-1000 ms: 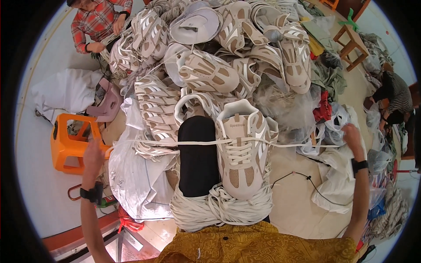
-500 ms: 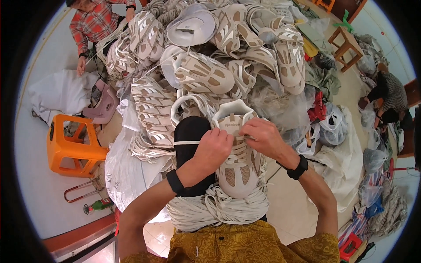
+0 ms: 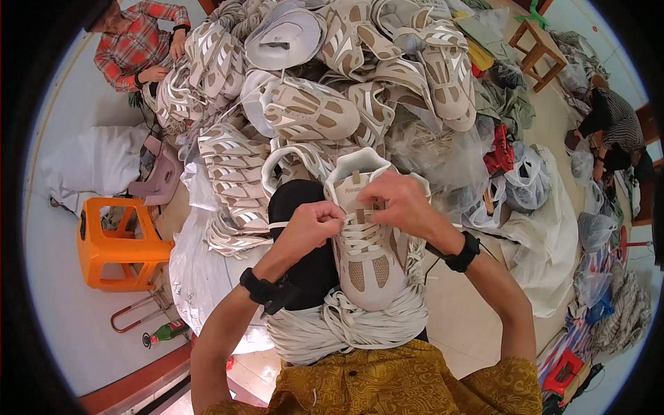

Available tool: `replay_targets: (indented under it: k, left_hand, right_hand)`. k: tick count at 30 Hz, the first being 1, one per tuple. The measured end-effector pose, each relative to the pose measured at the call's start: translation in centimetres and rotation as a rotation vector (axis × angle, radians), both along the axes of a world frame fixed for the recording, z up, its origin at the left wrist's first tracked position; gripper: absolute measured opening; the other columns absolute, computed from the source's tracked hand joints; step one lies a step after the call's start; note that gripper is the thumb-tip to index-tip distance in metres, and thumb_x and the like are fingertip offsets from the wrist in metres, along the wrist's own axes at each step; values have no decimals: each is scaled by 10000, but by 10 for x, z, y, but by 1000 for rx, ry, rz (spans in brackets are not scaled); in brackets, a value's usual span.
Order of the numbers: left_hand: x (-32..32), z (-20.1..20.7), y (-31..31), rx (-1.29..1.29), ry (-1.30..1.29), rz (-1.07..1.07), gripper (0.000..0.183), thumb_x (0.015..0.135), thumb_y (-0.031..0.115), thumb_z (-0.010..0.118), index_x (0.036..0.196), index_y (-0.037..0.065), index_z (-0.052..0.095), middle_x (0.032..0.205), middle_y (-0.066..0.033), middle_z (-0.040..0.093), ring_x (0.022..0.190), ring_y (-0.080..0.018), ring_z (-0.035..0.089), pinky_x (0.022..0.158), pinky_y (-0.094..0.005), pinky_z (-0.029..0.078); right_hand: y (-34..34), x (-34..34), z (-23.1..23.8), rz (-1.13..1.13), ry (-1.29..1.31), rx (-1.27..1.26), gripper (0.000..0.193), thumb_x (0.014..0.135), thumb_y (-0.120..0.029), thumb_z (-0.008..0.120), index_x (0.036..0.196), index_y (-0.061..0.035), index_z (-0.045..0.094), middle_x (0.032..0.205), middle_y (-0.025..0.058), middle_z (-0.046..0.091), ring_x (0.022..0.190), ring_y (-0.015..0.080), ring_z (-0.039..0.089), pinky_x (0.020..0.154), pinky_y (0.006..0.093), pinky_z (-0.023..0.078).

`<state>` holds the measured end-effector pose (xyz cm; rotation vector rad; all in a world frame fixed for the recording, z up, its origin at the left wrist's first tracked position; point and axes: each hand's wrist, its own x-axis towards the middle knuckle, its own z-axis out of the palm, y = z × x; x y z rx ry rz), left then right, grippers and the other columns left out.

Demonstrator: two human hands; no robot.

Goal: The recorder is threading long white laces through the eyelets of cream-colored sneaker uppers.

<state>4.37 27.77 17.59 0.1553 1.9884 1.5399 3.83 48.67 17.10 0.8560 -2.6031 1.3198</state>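
Note:
In front of me a beige and white shoe upper [image 3: 373, 282] points its toe toward me, its pale laces [image 3: 361, 242] crossing over the tongue. At the upper's left edge, by the top eyelets, my left hand [image 3: 312, 225] pinches a white shoelace, whose end sticks out left of the hand. My right hand [image 3: 404, 206] is closed over the tongue, thumb and fingers together on the lace; its fingertips are partly hidden. Beneath my left hand lies a long black padded form [image 3: 297, 277] beside the upper. A thick bundle of white laces [image 3: 349, 328] rests across my lap.
A large heap of similar shoe uppers [image 3: 311, 111] rises ahead, with a stacked row [image 3: 235, 176] at its left. An orange stool [image 3: 117, 242] stands left, a wooden stool [image 3: 536, 52] far right. Plastic bags [image 3: 527, 187] lie right. Two other people [image 3: 142, 45] work nearby.
My left hand has moved left, off the upper's middle to its edge. My right hand has shifted slightly left over the tongue. The person in plaid has brought a hand up to the heap.

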Motion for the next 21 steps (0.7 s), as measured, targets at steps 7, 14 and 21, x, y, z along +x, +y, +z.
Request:
replay_targets:
  k: [7,14,21]
  left_hand:
    - [-5,0,1,-140,105,-133,192,740,93,532,901,3,585,561,-23,511,504,-82,478,481,-246,397]
    - [7,-2,8,-340,601,-251,156,774,117,554,872,-1,582,590,-3,517,522,-65,469,482,-207,384]
    - [4,3,-1,-10,72,-83,112,759,108,591,786,1,573,633,-40,545,556,-90,490,531,-233,408]
  right_hand:
    - [-26,1,-2,3,-125,61,313,600,-51,607,905,-121,612,640,41,611,620,223,594,545,340,451]
    - [-27,-16,9,78,-356,198,325,614,-23,578,925,-110,609,616,73,608,624,238,606,547,343,452]
    - [-4,3,6,-55,-257,-72,377,632,10,559,996,-85,583,677,75,603,607,209,584,560,312,461]
